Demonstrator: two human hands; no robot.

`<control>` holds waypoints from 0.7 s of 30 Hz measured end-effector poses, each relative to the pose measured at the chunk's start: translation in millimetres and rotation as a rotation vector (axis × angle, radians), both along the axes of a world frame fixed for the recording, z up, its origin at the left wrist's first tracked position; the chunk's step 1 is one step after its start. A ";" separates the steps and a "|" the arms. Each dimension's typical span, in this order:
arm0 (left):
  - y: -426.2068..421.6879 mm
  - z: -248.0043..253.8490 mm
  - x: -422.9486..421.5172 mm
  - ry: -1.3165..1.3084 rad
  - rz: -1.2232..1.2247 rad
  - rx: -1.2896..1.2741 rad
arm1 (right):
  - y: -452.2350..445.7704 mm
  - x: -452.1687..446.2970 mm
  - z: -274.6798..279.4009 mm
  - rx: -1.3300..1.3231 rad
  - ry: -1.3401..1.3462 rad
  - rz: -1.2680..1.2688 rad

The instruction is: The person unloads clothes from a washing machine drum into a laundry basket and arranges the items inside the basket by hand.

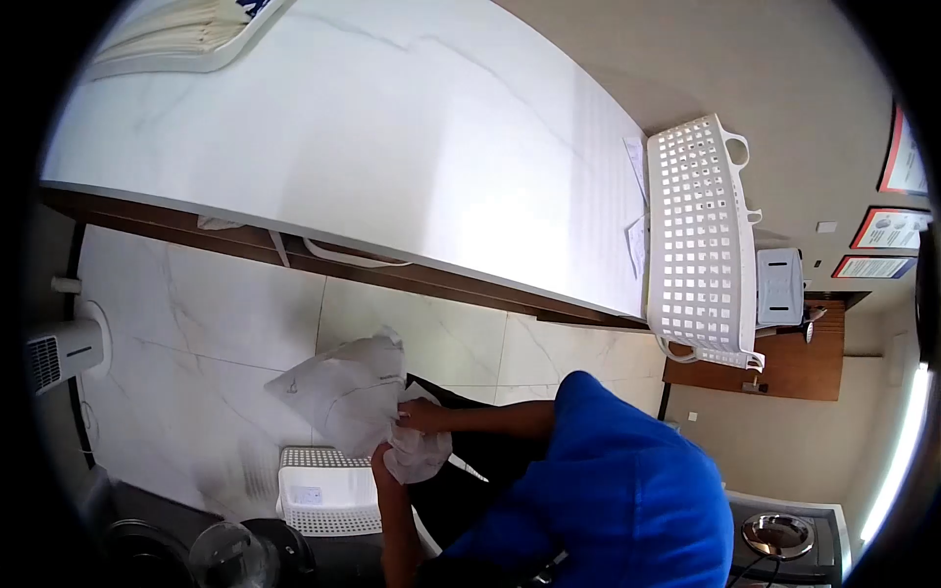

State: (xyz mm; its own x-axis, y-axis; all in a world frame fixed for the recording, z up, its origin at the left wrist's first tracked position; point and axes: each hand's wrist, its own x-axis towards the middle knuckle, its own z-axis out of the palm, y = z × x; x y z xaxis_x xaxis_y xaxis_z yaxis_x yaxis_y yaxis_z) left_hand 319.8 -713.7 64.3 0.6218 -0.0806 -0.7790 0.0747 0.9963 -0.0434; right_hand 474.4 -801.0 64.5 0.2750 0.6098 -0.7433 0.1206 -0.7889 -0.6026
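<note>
A crumpled white plastic bag (348,392) hangs above the tiled floor, bulging on its far side and gathered near my hands. My right hand (421,415) is closed on the bunched part of the bag, its fingers bent into the folds. Close beside it, my left hand (382,463) grips the same bag lower in the view, with some of its fingers hidden by the material. Loose white folds stick out past both hands in front of dark trousers. A blue sleeve and shirt (627,480) fill the lower right.
A long white marbled table (372,127) runs along the top, bearing a tray of cream-coloured items (176,44). At its right end stands a white perforated basket (696,245). Another white basket (328,524) sits below the bag. A grey-white appliance (74,353) is at left.
</note>
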 end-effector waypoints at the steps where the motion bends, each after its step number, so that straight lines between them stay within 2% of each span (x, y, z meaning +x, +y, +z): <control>1: -10.3 -15.3 -15.6 0.000 -0.037 -0.023 | -8.9 -6.3 6.0 -0.015 0.007 -0.038; 2: -10.3 -22.6 -23.7 -0.001 -0.080 -0.034 | -13.9 -11.5 8.3 -0.019 0.013 -0.082; 3: -0.5 6.8 -14.3 0.057 -0.153 0.058 | -17.7 -16.7 6.1 -0.015 0.010 -0.133; 6: 1.7 32.8 -15.5 -0.001 -0.178 0.210 | -32.5 -35.5 -18.7 0.007 -0.204 0.246; 8: 0.3 42.8 -11.8 -0.035 -0.195 0.080 | -30.8 -30.8 18.2 0.084 -0.320 0.248; 9: -3.2 48.9 -7.5 -0.064 -0.196 0.165 | -30.1 -25.1 40.7 0.121 -0.378 0.249; 11: -4.7 54.7 -7.9 -0.164 -0.483 0.605 | -36.2 -14.0 65.0 0.166 -0.466 0.251; 13: -11.1 63.5 3.0 -0.122 -0.339 0.399 | -49.3 -14.8 62.9 0.197 -0.565 0.289; 14: -18.7 72.8 10.7 -0.079 -0.348 0.473 | -62.5 -9.2 50.4 0.245 -0.591 0.319; 15: -19.3 78.5 17.2 -0.092 -0.462 0.575 | -73.5 -1.7 67.5 0.252 -0.631 0.113; 16: -31.0 83.3 34.2 -0.231 -0.295 0.477 | -96.1 3.4 48.5 0.381 -0.856 0.092; 17: -28.0 33.2 12.2 -0.129 -0.738 0.719 | -107.9 29.9 66.7 0.253 -0.769 0.144; 18: -37.0 49.2 32.2 -0.213 -0.740 0.857 | -118.2 57.0 88.2 0.225 -1.028 0.167; 19: -47.1 69.8 54.9 -0.073 -0.539 0.566 | -134.5 86.7 96.2 0.303 -1.143 0.108; 20: -57.0 73.3 71.8 -0.105 -0.532 0.592 | -153.6 113.7 88.8 0.180 -1.219 0.056; 21: -66.9 68.7 77.3 -0.147 -0.596 0.633 | -171.0 135.5 85.6 0.201 -1.407 -0.023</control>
